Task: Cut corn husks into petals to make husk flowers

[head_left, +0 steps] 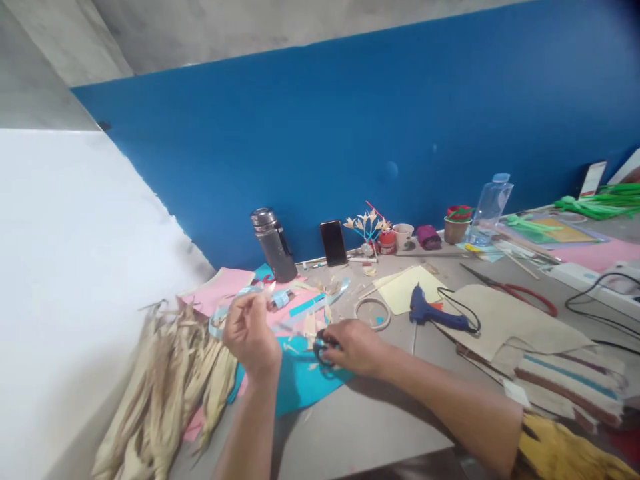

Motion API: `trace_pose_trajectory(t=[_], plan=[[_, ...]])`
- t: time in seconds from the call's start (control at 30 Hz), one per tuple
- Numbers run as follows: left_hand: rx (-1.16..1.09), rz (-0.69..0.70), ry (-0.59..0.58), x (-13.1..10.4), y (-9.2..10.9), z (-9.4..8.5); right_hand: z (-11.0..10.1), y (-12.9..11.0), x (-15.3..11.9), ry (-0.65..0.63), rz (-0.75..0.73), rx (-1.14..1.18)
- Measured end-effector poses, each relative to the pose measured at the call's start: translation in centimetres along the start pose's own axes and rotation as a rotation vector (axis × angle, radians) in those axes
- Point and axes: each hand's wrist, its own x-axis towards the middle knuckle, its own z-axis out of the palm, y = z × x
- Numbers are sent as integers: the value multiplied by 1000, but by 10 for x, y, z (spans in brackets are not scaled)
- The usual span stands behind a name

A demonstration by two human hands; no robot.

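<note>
My left hand is raised over the left part of the work area, thumb and fingers pinched on a small pale piece of husk whose tip shows above them. In my right hand is a pair of scissors with dark handles. The blades point left toward my left hand and look blurred; how far apart they are I cannot tell. Beneath both hands lie a turquoise sheet and pink paper, strewn with pale husk scraps. A bundle of dried corn husks hangs at the lower left.
Behind stand a grey thermos, a phone and small husk flowers. A tape roll, a blue glue gun and red-handled pliers lie to the right. A power strip with cords is farther right.
</note>
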Motion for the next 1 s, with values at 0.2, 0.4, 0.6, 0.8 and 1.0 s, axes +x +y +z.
trace_pose_trajectory(t=[0.2,0.4,0.6,0.8,1.0], plan=[[-152,-280,-277,-9,3,6,17,-22,-15,-156,-135,-305],[-396,-656,-175,2,-16,5,29,-21,-21,-106,-285,-299],[-397,-812,-297,-8,-25,11,7,-7,-7,148,103,627],[-262,-758,-457,-30,-25,18,-17,5,6,245,209,1358],[-311,-840,-583,-36,-26,18,-16,9,6,205,193,1472]])
